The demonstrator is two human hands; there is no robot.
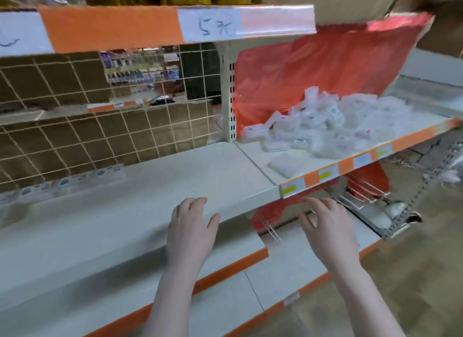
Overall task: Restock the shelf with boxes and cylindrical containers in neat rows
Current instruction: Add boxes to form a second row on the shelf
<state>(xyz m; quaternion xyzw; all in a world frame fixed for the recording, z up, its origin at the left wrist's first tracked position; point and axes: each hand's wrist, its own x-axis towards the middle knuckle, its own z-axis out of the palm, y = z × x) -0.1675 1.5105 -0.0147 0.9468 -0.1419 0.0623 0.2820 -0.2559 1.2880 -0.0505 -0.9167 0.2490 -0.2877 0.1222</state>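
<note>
Both hands were out in front, palms down, holding nothing. L hand (191, 226) hovered over the front of the white shelf (112, 226), fingers relaxed and a bit curled, thumb spread to the side. R hand (328, 226) reached toward the gap under the neighbouring shelf board (253, 153), fingers spread and loose, grasping nothing. Just past its fingertips: metal display hooks (360, 193) and red backing below that board.

No boxes or cylindrical containers were seen on the near shelf; only a faint row of small blurry items (62, 181) lay at its back edge, vs. the wire grid panel (100, 126).

Further right, a heap of clear plastic packets (333, 126) sat on the board w/ orange price strip (350, 165), red sheet (313, 70) behind. Overhead, upper shelf edge (175, 25) carried an orange band and a handwritten label.
</note>
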